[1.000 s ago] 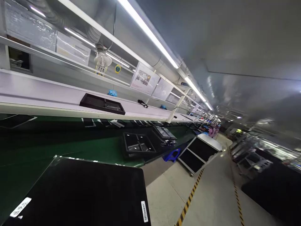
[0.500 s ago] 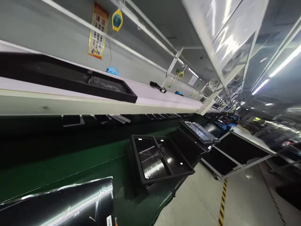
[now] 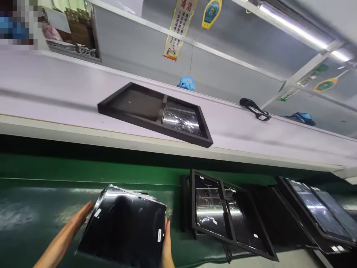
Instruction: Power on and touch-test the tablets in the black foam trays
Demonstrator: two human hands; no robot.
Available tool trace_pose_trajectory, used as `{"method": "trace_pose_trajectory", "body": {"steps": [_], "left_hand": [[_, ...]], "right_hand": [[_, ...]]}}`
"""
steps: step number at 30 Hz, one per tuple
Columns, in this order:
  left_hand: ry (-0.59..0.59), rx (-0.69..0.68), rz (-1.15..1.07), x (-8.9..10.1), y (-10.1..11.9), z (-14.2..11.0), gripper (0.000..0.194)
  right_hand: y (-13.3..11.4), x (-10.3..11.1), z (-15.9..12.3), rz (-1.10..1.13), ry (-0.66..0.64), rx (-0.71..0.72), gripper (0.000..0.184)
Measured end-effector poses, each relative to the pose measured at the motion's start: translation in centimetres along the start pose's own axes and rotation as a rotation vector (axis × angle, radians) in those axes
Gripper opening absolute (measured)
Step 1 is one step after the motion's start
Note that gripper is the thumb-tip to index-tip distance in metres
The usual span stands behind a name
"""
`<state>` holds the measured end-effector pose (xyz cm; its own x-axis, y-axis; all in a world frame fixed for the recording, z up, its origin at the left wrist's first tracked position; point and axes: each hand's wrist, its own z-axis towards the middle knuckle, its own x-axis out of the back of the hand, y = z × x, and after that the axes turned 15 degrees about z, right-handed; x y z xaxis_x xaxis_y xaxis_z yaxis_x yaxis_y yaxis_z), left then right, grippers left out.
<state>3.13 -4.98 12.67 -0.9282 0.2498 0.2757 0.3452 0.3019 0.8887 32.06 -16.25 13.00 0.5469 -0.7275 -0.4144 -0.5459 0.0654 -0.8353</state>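
A stack of glossy black screen panels (image 3: 125, 223) lies at the lower middle, over the green bench surface, with white labels on its top panel. Thin edges of other sheets show along its far side. My left hand (image 3: 79, 216) is at the stack's left edge, fingers stretched out and slightly blurred; whether it touches the edge I cannot tell. Against the right edge is my right hand (image 3: 167, 238), gripping the panel's side, its fingers partly hidden by the panel.
A black two-compartment tray (image 3: 234, 242) with dark panels stands to the right, and more trays (image 3: 315, 227) lie beyond. On the pale shelf (image 3: 55, 89) above rest another black tray (image 3: 156, 128), a handheld black device (image 3: 253, 109) and a blue item (image 3: 186, 83). A person's blurred shape shows upper left.
My view has swung left and closer to the bench, so the trays appear further right. Both my hands have come into view at the sides of the panel stack.
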Motion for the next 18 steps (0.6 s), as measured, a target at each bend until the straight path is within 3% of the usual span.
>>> {"method": "trace_pose_trajectory", "body": {"steps": [4, 7, 10, 18], "left_hand": [[-0.082, -0.055, 0.179, -1.0, -1.2, -1.6, 0.056], [-0.076, -0.092, 0.267, -2.2, -2.4, -0.9, 0.076], [-0.055, -0.144, 0.295, -2.5, -2.6, 0.2, 0.077], [-0.018, -0.399, 0.504, -3.6, 3.9, 4.9, 0.051]], "right_hand": [[0.5, 1.4, 0.0, -0.104, 0.044, -0.037, 0.072], [1.5, 2.2, 1.0, -0.192, 0.021, -0.016, 0.091], [2.3, 2.5, 1.1, -0.251, -0.021, 0.020, 0.094], [1.9, 3.1, 0.4, -0.379, -0.121, 0.085, 0.082]]}}
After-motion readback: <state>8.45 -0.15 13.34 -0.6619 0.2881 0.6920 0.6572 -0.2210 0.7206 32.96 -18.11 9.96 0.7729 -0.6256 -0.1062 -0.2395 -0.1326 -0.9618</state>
